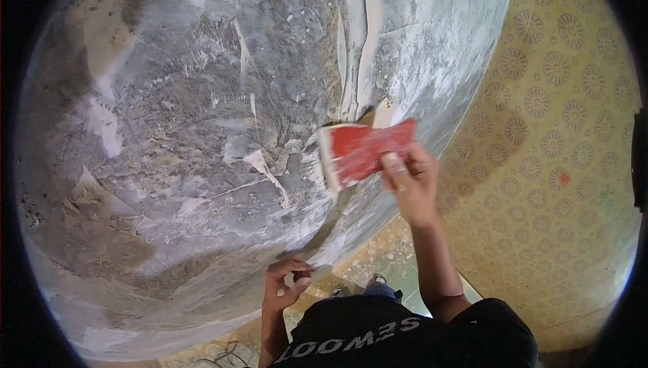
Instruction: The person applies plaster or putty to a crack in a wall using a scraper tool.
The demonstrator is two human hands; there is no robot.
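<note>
My right hand (413,177) grips a red putty spreader (358,150) by its right end, thumb on top. Pale putty smears its face and coats its left edge. That edge lies against or just over the grey, patchy wall (182,104), just below a long vertical strip of pale putty (364,37); exact contact is hard to tell. Lower down, my left hand (287,283) hangs close to the wall with fingers loosely curled, the thumb apart from them, and nothing visible in it.
A yellowish wall with round flower patterns (557,67) meets the grey wall along an edge on the right. Below are the floor (385,253) and a shoe (378,278). Cables (229,354) lie at the bottom left.
</note>
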